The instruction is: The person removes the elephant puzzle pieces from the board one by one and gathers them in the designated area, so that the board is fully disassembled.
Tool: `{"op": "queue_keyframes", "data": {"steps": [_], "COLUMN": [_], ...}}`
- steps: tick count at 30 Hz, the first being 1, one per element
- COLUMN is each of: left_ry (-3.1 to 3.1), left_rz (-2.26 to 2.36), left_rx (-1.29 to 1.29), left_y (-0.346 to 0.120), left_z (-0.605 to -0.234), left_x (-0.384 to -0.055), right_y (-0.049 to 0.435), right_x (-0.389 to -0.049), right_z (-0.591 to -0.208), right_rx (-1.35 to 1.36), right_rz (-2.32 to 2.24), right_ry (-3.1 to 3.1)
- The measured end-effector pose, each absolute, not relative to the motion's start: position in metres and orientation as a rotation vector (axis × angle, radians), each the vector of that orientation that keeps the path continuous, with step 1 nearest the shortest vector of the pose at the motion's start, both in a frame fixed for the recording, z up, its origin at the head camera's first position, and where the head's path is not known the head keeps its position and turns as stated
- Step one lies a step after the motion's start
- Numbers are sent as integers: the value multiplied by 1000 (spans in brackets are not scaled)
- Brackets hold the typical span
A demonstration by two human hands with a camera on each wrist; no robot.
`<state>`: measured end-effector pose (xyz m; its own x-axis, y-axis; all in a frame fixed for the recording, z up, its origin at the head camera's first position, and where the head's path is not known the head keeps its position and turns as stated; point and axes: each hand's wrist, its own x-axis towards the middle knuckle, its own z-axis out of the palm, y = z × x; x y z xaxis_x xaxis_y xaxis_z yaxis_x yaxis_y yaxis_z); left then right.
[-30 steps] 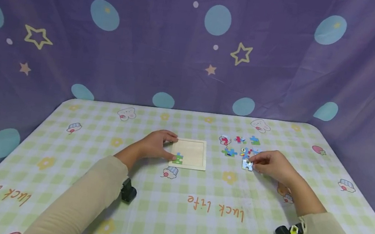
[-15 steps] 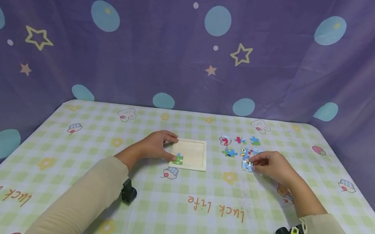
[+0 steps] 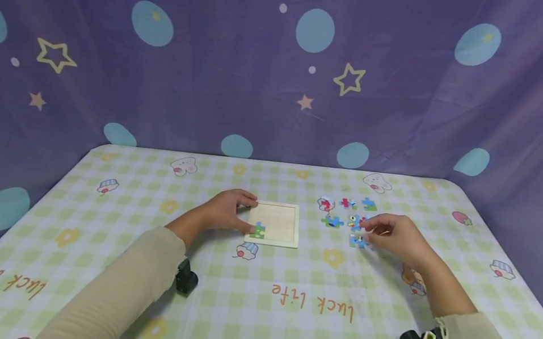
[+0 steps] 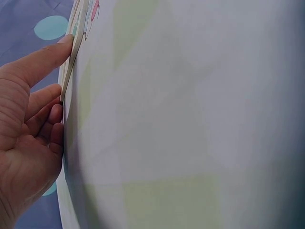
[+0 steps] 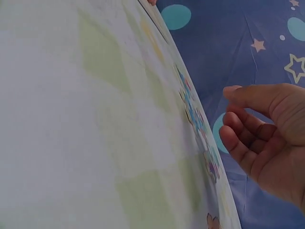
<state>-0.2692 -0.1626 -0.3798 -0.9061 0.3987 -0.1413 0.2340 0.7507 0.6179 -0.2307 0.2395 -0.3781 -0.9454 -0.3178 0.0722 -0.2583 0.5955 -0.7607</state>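
A square wooden puzzle tray [image 3: 296,227] lies mid-table, with a green and blue jigsaw piece [image 3: 259,232] in its near-left corner. My left hand [image 3: 225,209] holds the tray's left side, thumb at the near corner and fingers by the far one. In the left wrist view, the thumb and fingertips of that hand [image 4: 33,114] meet the tray's edge. To the right, my right hand [image 3: 399,237] hovers close over a light-blue jigsaw piece [image 3: 356,241]. The right wrist view shows this hand [image 5: 274,131] loosely bent, with nothing between thumb and fingers.
Several loose jigsaw pieces lie right of the tray, among them a blue-green one [image 3: 332,221], a red one [image 3: 346,203] and a green-blue one [image 3: 369,204]. A checked cloth [image 3: 232,313] covers the table. Behind it hangs a purple star-patterned curtain [image 3: 211,81].
My right hand has let go of the light-blue jigsaw piece and lifted slightly off it. That piece now lies a little lower in view. The left hand and tray stay put.
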Motion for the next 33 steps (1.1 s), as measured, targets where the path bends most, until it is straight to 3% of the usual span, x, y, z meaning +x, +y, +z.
{"op": "queue_keyframes", "data": {"steps": [14,33], "left_ry": [2679,2676], "left_rz": [912,913], "left_rx": [508,517], "left_y": [-163,-164], "left_z": [-382,-383], "left_x": [-270,-272], "right_y": [218,184], "right_x": [-225,-222], "right_z": [-371,-355], "right_rx": [-454,-603], "right_rz": [-1565,-1688], "right_ry": [2637,2465]}}
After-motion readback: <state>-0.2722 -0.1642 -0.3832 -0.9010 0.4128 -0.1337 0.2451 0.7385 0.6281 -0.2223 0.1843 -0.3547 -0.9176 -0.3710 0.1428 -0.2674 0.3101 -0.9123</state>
